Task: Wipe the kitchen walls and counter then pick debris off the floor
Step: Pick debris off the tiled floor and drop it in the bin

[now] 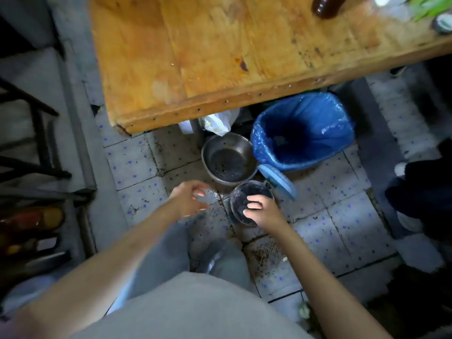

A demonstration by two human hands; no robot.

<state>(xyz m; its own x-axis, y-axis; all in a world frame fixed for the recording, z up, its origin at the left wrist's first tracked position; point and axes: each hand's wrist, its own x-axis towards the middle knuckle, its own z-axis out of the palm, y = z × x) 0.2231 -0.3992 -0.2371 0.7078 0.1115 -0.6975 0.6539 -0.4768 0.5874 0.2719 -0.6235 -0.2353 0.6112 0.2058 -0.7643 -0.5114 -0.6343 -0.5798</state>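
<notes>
Your left hand is smeared by motion, so you cannot tell whether its curled fingers pinch anything. Your right hand covers the near rim of the small dark round dish. The worn orange wooden table hides the rear of the blue-lined waste bin and most of a crumpled white bag. The brown bottle is cut off by the top edge. The dark specks in the round steel bowl are too small to identify.
</notes>
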